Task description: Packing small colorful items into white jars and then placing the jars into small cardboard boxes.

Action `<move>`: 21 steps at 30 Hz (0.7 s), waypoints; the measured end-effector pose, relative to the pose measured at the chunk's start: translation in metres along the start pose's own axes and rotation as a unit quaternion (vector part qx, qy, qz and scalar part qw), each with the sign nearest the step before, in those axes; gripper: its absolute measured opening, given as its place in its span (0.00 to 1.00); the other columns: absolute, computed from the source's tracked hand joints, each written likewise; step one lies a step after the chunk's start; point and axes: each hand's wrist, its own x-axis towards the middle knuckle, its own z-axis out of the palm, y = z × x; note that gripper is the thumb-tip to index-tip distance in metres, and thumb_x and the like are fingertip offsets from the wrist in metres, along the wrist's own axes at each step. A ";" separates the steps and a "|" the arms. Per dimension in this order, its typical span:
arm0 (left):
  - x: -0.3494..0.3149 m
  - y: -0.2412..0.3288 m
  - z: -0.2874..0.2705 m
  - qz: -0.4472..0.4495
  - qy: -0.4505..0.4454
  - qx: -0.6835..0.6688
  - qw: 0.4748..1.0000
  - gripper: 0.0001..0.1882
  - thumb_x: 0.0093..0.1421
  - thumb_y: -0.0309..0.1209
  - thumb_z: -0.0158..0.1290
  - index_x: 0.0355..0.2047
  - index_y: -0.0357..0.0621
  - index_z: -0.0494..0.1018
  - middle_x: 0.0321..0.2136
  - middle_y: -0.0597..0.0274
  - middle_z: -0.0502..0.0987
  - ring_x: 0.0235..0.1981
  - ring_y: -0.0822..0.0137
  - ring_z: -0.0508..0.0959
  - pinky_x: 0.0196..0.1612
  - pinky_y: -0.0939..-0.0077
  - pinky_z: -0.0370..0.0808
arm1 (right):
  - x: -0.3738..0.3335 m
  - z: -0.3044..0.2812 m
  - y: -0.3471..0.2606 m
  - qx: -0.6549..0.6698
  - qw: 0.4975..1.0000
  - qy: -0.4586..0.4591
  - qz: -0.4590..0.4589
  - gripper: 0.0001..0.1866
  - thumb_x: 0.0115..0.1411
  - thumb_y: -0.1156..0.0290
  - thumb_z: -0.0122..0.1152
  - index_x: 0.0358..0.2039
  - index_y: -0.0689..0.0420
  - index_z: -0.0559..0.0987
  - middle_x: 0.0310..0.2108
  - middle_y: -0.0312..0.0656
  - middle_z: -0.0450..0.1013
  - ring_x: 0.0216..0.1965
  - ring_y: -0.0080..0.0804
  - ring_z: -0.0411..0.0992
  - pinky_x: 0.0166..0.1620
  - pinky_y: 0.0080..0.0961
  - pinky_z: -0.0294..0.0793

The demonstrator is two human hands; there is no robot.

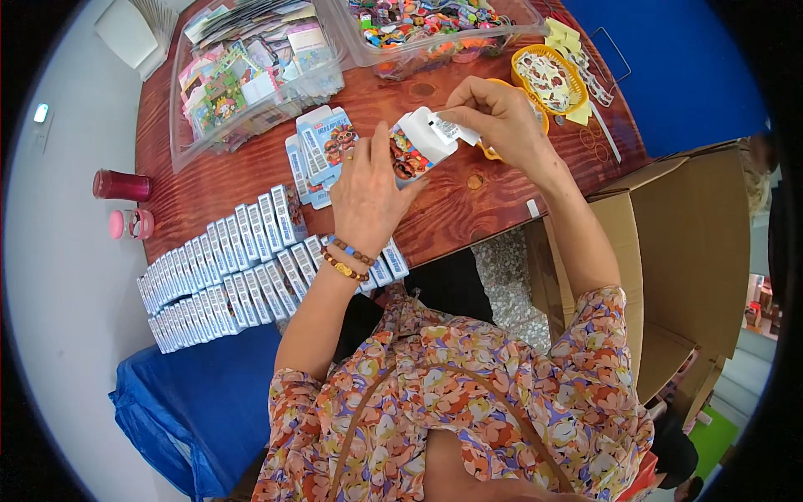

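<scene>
My left hand (368, 188) grips a small printed cardboard box (410, 159) tilted over the wooden table, fingers on one side and thumb on the other. At the box's raised white end, my right hand (506, 125) pinches a small white printed piece (453, 130). Whether that piece is the box's flap or a separate slip I cannot tell. Left of the box lie several flat, light-blue cartons (322, 151) overlapping on the table. Just beyond my right fingers stands a yellow basket (544, 121), partly hidden by that hand.
Two long rows of upright light-blue boxes (242, 234) line the table's near left edge. Clear plastic bins hold cards (251, 75) and colourful small pieces (435, 25). Another yellow basket (548, 79) sits far right. A red jar (123, 186) stands left; an open carton (677, 251) stands right.
</scene>
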 end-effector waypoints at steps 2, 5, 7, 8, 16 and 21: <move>0.005 0.006 0.002 0.010 -0.023 -0.002 1.000 0.47 0.45 0.42 0.72 0.62 0.38 0.62 0.43 0.49 0.73 0.43 0.51 0.77 0.41 0.60 0.79 | -0.002 0.004 0.004 -0.027 0.999 -0.003 -0.023 0.05 0.63 0.73 0.63 0.34 0.62 0.79 0.23 0.31 0.73 0.27 0.14 0.70 0.30 0.17 0.68; 0.006 0.010 0.005 0.003 -0.032 -0.022 0.999 0.47 0.45 0.43 0.71 0.61 0.38 0.62 0.43 0.50 0.72 0.44 0.50 0.77 0.41 0.59 0.79 | -0.004 0.005 -0.006 -0.123 0.989 -0.001 -0.086 0.05 0.63 0.73 0.63 0.36 0.62 0.80 0.25 0.34 0.76 0.28 0.17 0.72 0.32 0.19 0.71; 0.007 0.008 0.007 0.007 -0.025 -0.029 0.999 0.47 0.45 0.43 0.71 0.61 0.38 0.62 0.43 0.49 0.72 0.44 0.50 0.77 0.42 0.59 0.79 | -0.004 0.005 -0.009 -0.191 0.973 0.002 -0.127 0.06 0.63 0.74 0.63 0.37 0.62 0.81 0.26 0.36 0.77 0.29 0.18 0.73 0.33 0.20 0.72; 0.007 0.008 0.009 0.013 -0.018 -0.038 0.999 0.46 0.46 0.42 0.71 0.61 0.38 0.62 0.43 0.49 0.72 0.43 0.50 0.77 0.42 0.59 0.79 | -0.004 0.005 -0.010 -0.173 0.979 0.007 -0.110 0.06 0.62 0.74 0.63 0.38 0.62 0.81 0.28 0.38 0.78 0.29 0.21 0.74 0.34 0.21 0.73; 0.007 0.008 0.013 0.016 -0.010 -0.060 0.998 0.46 0.46 0.40 0.71 0.61 0.36 0.61 0.43 0.47 0.72 0.46 0.48 0.76 0.45 0.59 0.77 | -0.004 0.001 -0.001 -0.183 0.970 0.012 -0.157 0.08 0.62 0.74 0.63 0.40 0.61 0.82 0.32 0.41 0.80 0.34 0.28 0.78 0.38 0.24 0.75; 0.009 -0.009 0.012 -0.027 0.018 -0.153 0.988 0.46 0.47 0.39 0.71 0.61 0.35 0.61 0.49 0.42 0.73 0.50 0.46 0.75 0.54 0.58 0.72 | -0.005 -0.026 0.007 -0.156 0.985 0.038 -0.070 0.07 0.62 0.73 0.61 0.38 0.62 0.82 0.34 0.42 0.81 0.34 0.31 0.79 0.37 0.26 0.75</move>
